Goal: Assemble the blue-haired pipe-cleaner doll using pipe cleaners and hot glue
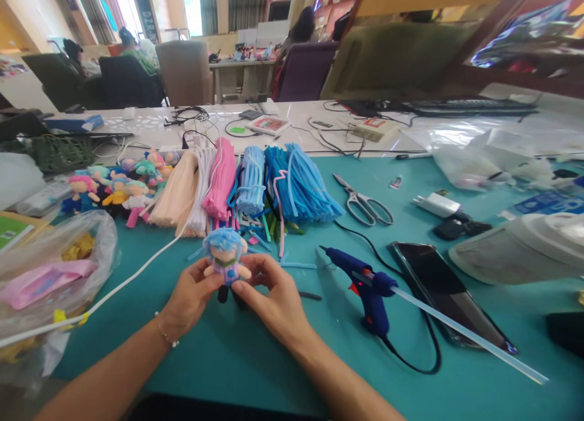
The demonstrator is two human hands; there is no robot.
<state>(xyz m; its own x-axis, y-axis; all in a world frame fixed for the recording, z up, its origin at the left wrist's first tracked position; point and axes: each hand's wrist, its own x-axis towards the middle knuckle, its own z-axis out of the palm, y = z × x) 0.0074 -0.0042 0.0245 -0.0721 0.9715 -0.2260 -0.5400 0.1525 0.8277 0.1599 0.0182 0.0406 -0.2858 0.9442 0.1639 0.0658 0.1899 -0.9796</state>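
Between my two hands a small doll (227, 260) stands upright, with blue hair, a lilac top and dark legs. My left hand (194, 290) pinches it from the left side, thumb across its front. From the right, my right hand (271, 290) grips it too, thumb near its blue lower part. Just behind the doll lie bundles of pipe cleaners: peach (176, 190), pink (221, 180), light blue (252, 180) and darker blue (305, 187). A loose dark strip (310, 295) rests right of my right hand.
A blue glue gun (365, 281) with a long clear stick lies at right, beside a phone (447, 293). Scissors (365, 203) lie beyond it. Several finished dolls (132, 180) sit at back left, above a plastic bag (100, 244). A white cable (137, 275) crosses the left side.
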